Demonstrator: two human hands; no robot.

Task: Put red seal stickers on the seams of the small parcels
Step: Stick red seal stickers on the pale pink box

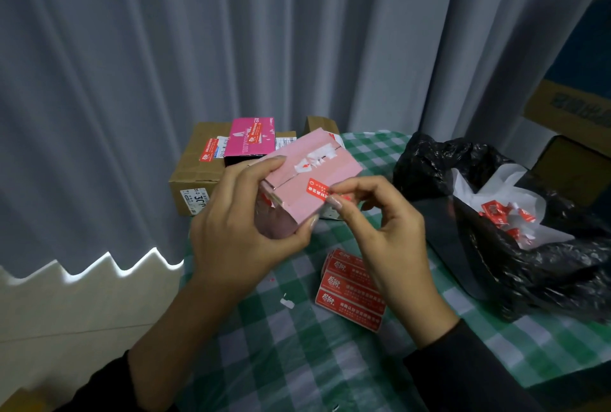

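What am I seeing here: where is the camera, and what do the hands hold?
No machine here: one camera worn on a person's head looks down at their bare hands. The left hand holds a small pink parcel; the right hand pinches the end of a red seal sticker stuck partly on it. On the green checked cloth lie sheets of red stickers, beside an open black bag holding red and white scraps. Behind stands a brown carton with a magenta box on top.

A large "3" reads on the brown carton's (197,170) white label (195,200).
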